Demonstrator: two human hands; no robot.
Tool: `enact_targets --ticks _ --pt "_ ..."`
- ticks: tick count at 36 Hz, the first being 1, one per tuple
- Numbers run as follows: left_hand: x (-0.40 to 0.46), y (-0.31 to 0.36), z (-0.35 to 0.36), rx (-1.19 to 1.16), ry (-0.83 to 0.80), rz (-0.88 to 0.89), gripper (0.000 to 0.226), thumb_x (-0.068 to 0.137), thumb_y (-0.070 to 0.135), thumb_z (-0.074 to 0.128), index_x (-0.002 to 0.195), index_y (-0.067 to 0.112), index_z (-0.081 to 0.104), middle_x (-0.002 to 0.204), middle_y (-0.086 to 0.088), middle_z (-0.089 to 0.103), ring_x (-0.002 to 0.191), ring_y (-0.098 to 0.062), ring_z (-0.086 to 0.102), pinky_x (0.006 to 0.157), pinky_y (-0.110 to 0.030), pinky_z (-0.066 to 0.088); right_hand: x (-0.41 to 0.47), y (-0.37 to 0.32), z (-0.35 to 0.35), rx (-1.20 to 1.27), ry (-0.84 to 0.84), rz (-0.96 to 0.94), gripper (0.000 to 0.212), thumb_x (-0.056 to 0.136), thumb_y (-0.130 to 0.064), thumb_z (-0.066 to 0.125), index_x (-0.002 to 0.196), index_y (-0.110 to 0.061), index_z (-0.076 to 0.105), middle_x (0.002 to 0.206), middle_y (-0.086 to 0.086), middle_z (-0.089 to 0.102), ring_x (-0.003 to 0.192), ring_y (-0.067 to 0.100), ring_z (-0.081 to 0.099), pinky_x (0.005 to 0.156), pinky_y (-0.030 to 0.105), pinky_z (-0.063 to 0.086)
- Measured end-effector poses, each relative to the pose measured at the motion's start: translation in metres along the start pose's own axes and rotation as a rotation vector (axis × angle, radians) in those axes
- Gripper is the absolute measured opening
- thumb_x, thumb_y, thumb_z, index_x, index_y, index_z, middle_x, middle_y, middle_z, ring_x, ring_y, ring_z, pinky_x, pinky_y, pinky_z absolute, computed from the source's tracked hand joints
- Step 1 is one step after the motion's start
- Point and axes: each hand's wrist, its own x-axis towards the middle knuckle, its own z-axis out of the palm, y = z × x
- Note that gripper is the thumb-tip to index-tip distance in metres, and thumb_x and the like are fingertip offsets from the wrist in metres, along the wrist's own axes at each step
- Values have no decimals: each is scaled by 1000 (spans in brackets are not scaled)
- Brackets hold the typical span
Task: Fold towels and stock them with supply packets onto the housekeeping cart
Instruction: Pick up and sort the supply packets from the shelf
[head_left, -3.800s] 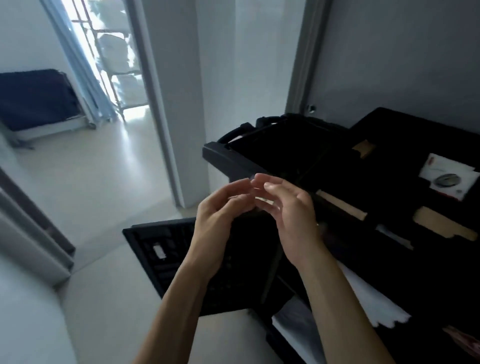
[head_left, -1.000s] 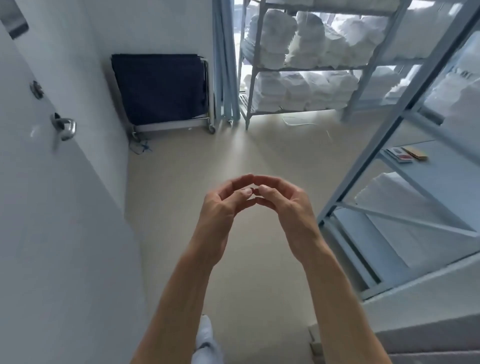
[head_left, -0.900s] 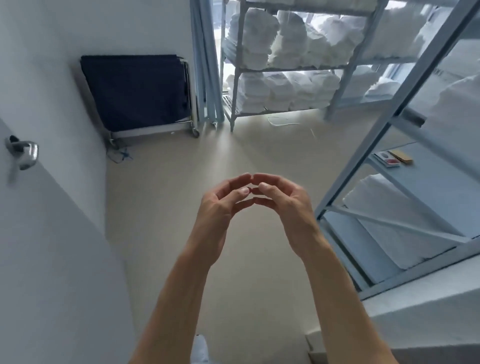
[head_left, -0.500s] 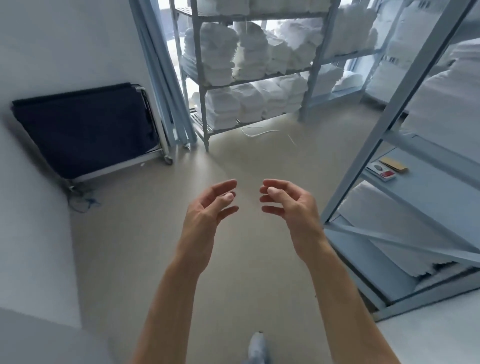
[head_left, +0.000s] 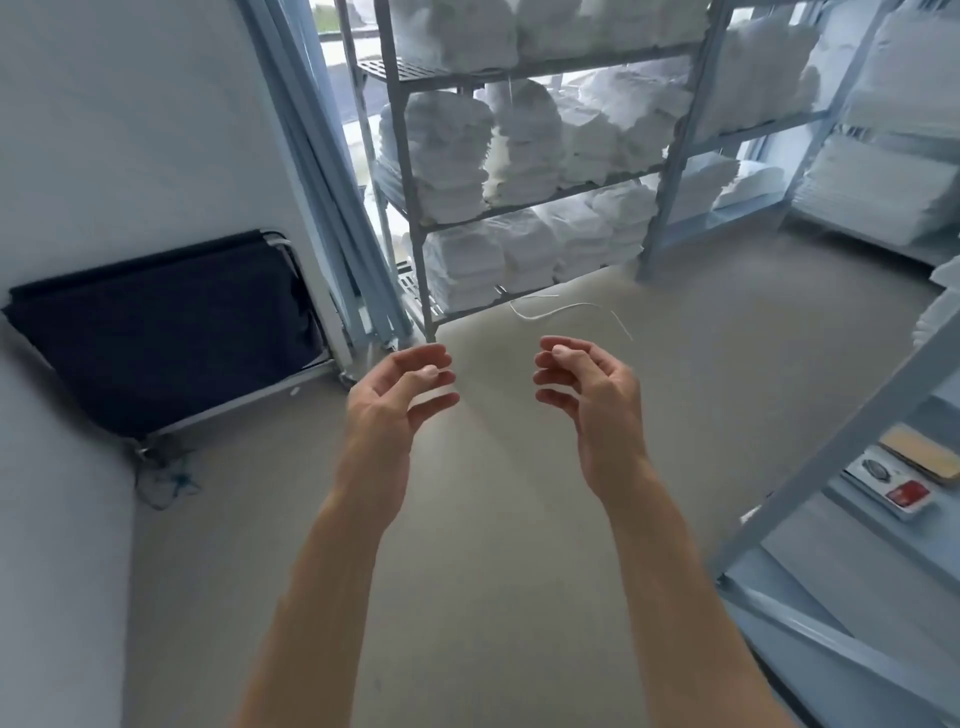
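1. Folded white towels (head_left: 519, 150) fill a grey rack (head_left: 670, 171) at 12 o'clock, stacked tier upon tier.
2. Packets (head_left: 904, 475) lie on a shelf (head_left: 883, 530) at 3 o'clock, behind a slanting grey post (head_left: 841, 447).
3. The left hand (head_left: 387, 400) and right hand (head_left: 597, 395) hang mid-air over the floor (head_left: 493, 545), apart from each other, fingers loosely curled and holding nothing.
4. A white cord (head_left: 566, 309) lies on the floor between the hands and the rack.
5. A dark folded cot (head_left: 166, 332) leans on the wall at 9 o'clock.
6. Blue poles (head_left: 332, 208) stand just left of the rack.
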Motion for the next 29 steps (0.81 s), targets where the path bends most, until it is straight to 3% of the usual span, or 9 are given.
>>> enact_targets --ticks 4,13,22,29 --pt "56 -19 41 -17 -27 -23 22 94 -2 53 104 5 71 103 -11 70 95 -25 67 91 -40 56 59 -9 -15 9 10 -41 17 94 -9 57 96 -9 74 78 1 69 71 16 63 63 24 53" --pt "194 -91 144 -8 -197 -145 21 94 -2 54 104 4 71 103 -10 71 97 -25 67 92 -43 56 191 -2 -84 -39 200 -29 18 96 -10 56 95 -10 74 78 0 69 71 15 62 64 25 52" --pt "362 -148 300 -65 -499 -197 20 95 1 54 105 5 71 109 -11 71 98 -24 66 92 -43 54 366 -40 -157 -112 436 -81 16 96 -10 57 93 -11 73 79 2 69 68 12 62 64 24 52" --pt "438 -159 416 -34 -700 -233 25 84 13 60 105 6 72 106 -9 72 98 -22 66 89 -39 56 454 -81 -212 -147 606 -155 17 97 -12 56 98 -8 72 79 0 69 69 12 63 65 24 54"
